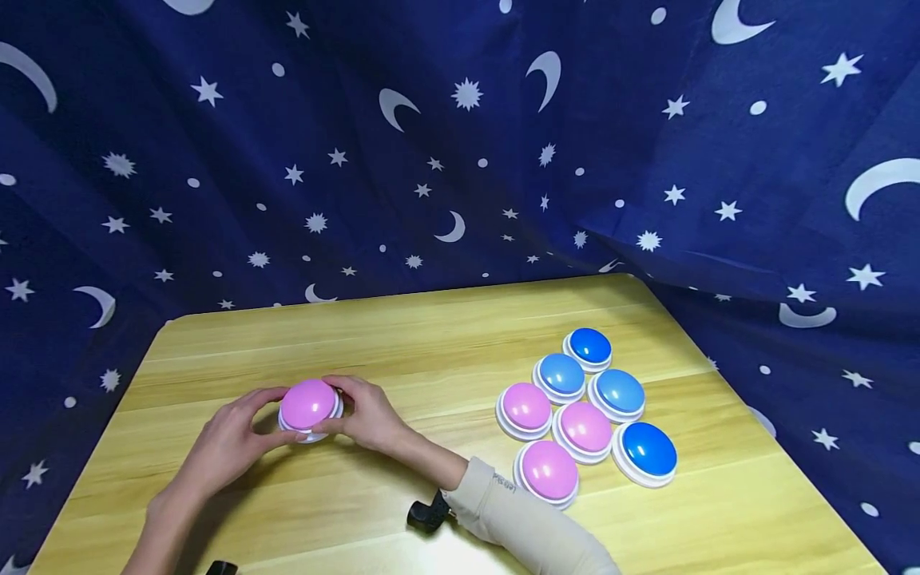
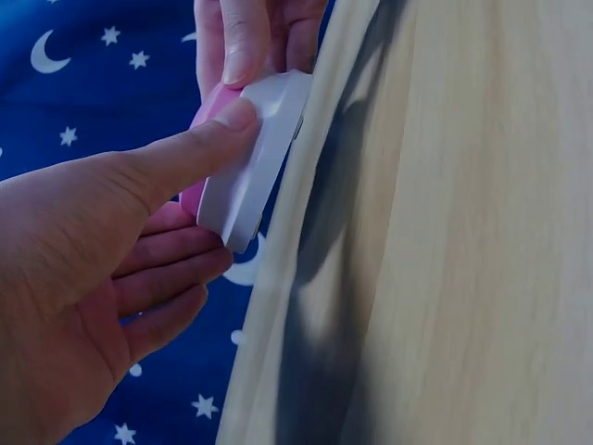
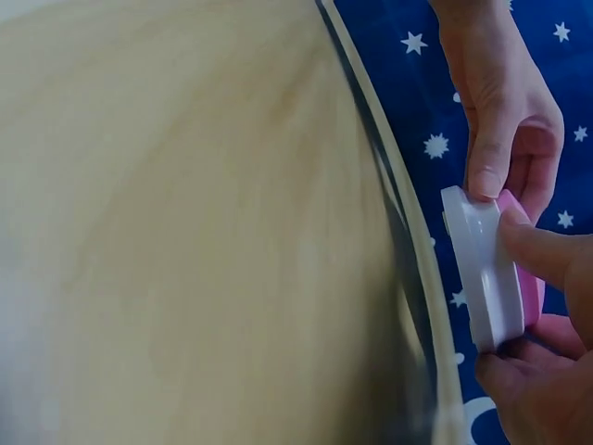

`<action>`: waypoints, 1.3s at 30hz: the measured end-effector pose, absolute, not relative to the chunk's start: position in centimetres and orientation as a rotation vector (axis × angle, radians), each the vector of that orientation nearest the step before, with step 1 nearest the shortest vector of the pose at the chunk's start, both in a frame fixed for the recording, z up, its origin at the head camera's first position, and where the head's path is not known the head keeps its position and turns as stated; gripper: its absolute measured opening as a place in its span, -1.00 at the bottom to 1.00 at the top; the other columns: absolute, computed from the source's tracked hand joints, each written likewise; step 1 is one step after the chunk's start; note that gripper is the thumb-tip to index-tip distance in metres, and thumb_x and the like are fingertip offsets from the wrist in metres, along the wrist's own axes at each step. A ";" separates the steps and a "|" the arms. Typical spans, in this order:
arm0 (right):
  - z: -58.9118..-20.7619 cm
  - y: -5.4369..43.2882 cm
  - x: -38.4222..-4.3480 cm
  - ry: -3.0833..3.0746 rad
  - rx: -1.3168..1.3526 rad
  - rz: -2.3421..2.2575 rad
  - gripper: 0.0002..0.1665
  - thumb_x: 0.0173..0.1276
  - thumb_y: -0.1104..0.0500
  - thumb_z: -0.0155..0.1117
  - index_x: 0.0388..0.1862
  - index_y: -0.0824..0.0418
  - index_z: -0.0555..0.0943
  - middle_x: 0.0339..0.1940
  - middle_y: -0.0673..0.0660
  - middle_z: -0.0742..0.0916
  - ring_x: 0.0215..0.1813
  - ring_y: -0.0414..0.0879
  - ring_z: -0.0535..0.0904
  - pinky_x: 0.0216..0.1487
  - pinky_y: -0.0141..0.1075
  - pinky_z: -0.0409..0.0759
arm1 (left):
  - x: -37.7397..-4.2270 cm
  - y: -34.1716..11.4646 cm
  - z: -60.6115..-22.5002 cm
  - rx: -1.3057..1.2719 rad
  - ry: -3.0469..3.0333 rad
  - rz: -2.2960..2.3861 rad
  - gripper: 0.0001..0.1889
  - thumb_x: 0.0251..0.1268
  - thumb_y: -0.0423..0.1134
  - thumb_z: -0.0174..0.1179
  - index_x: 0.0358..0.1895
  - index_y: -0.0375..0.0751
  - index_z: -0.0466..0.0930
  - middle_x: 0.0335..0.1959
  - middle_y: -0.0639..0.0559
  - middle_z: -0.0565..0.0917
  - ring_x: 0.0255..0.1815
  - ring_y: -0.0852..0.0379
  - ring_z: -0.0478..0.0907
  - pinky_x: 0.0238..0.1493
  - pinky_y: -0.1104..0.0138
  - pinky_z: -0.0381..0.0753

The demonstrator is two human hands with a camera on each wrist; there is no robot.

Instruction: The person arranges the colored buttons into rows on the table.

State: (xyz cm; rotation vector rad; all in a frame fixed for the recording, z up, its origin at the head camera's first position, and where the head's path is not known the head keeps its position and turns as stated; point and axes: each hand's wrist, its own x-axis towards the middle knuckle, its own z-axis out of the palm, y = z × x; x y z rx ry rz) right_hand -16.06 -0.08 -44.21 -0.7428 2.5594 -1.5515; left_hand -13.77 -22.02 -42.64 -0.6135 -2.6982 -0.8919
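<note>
A pink dome push button with a white base is held between both hands at the left of the table. My left hand grips its left side, thumb on the near rim. From the right, my right hand pinches the same button, its thumb also at the near edge. In the left wrist view the white base is tilted on edge, with the left thumb pressing its side. The right wrist view shows the base held just off the table, both hands on its rim.
Right of the hands, three pink buttons and several blue ones sit clustered on the wooden table. A dark blue cloth with moons and stars hangs behind. A black object is at the right forearm.
</note>
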 end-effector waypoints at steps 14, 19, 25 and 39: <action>-45.0 -2.0 -15.9 2.659 -0.778 -1.393 -0.22 0.12 0.13 0.59 0.31 0.28 0.51 0.20 0.13 0.65 0.20 -0.21 0.53 0.19 -0.55 0.40 | -13.4 -23.8 -44.2 -0.603 -2.681 -0.881 -0.35 -0.18 -0.17 0.63 0.06 -0.34 0.62 -0.05 -0.24 0.70 0.02 -0.29 0.60 -0.03 -0.19 0.51; -45.2 -2.4 -15.9 2.663 -0.781 -1.369 -0.22 0.13 0.12 0.58 0.31 0.28 0.50 0.23 0.13 0.64 0.24 -0.20 0.52 0.23 -0.52 0.37 | -13.2 -24.1 -44.5 -0.595 -2.682 -0.874 -0.36 -0.16 -0.16 0.62 0.06 -0.33 0.62 -0.05 -0.22 0.70 0.02 -0.27 0.61 -0.04 -0.16 0.50; -45.4 -2.8 -15.9 2.650 -0.769 -1.341 -0.21 0.14 0.13 0.58 0.33 0.28 0.49 0.25 0.12 0.63 0.27 -0.19 0.49 0.27 -0.51 0.35 | -13.1 -24.5 -44.7 -0.558 -2.709 -0.880 -0.35 -0.16 -0.12 0.62 0.06 -0.33 0.63 -0.04 -0.24 0.69 0.03 -0.30 0.60 -0.01 -0.18 0.49; -45.7 -3.0 -16.0 2.687 -0.789 -1.299 -0.20 0.14 0.07 0.58 0.33 0.27 0.49 0.23 0.12 0.64 0.26 -0.19 0.51 0.27 -0.50 0.36 | -13.4 -24.9 -44.8 -0.523 -2.772 -0.941 -0.33 -0.09 -0.06 0.59 0.11 -0.34 0.60 0.02 -0.30 0.66 0.09 -0.35 0.55 0.06 -0.24 0.45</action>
